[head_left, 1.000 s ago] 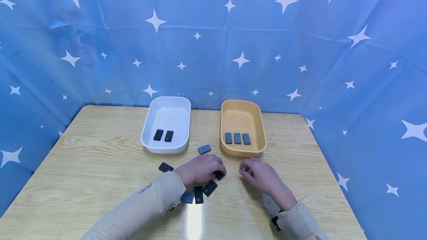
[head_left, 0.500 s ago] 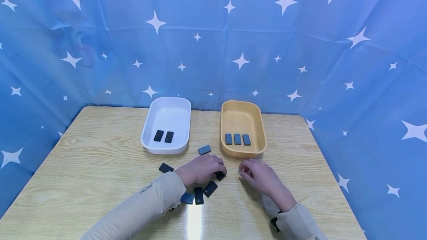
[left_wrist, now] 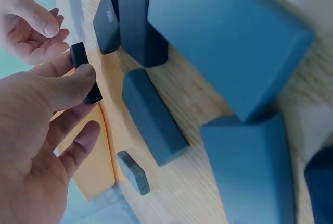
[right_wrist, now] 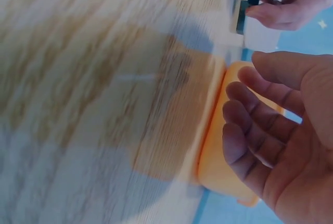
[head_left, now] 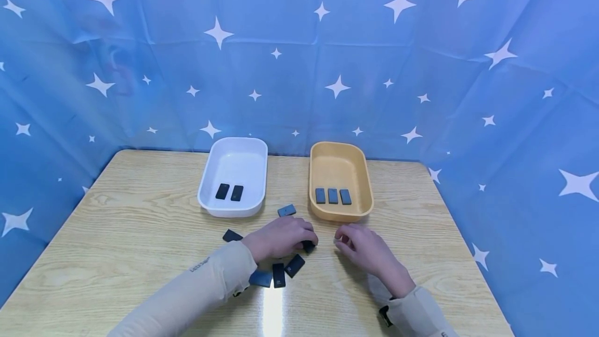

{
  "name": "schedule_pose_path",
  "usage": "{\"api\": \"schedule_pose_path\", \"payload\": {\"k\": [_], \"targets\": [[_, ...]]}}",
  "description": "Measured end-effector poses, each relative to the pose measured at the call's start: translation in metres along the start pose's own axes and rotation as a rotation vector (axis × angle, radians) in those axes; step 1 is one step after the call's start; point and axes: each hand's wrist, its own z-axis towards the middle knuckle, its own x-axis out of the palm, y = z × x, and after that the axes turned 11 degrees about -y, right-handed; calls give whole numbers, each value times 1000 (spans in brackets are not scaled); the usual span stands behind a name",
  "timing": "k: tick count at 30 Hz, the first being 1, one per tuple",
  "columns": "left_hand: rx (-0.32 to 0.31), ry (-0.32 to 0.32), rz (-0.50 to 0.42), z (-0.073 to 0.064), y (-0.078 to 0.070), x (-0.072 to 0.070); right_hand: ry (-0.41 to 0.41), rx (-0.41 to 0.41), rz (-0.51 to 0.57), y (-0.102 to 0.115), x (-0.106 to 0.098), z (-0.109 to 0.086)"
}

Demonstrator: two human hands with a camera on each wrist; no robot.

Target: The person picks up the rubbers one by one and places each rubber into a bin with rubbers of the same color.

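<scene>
My left hand [head_left: 281, 236] pinches a black eraser [left_wrist: 79, 56] between thumb and fingers, just above the table. Loose erasers lie around that hand: a blue eraser [head_left: 286, 210] beyond it, a black eraser [head_left: 232, 235] beside the wrist, and two black ones and a blue eraser [head_left: 260, 278] nearer me. One blue block in the left wrist view bears the print "4B". Another dark piece is mostly hidden under the left sleeve. My right hand [head_left: 367, 248] holds nothing; its fingers are loosely bent, in front of the orange bin [head_left: 339, 170].
The white bin [head_left: 241, 164] at the back left contains two black erasers [head_left: 237, 193]. Three blue erasers [head_left: 333, 196] lie in a row inside the orange bin. A blue curtain [head_left: 281, 66] with white stars hangs behind the wooden table [head_left: 140, 212].
The left forearm has shifted very slightly left, and the head view has tilted a little. Both hands otherwise stay in place, the left still pinching the black eraser.
</scene>
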Motion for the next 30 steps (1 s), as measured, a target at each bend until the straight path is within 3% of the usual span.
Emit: {"api": "schedule_pose_path", "payload": {"k": [10, 18, 30], "targets": [[4, -6, -15, -11, 0, -16, 34, 20, 2, 1, -1, 2], [15, -57, 7, -20, 1, -30, 10, 25, 2, 3, -2, 1], [52, -87, 26, -36, 3, -37, -1, -13, 4, 5, -1, 2]]}}
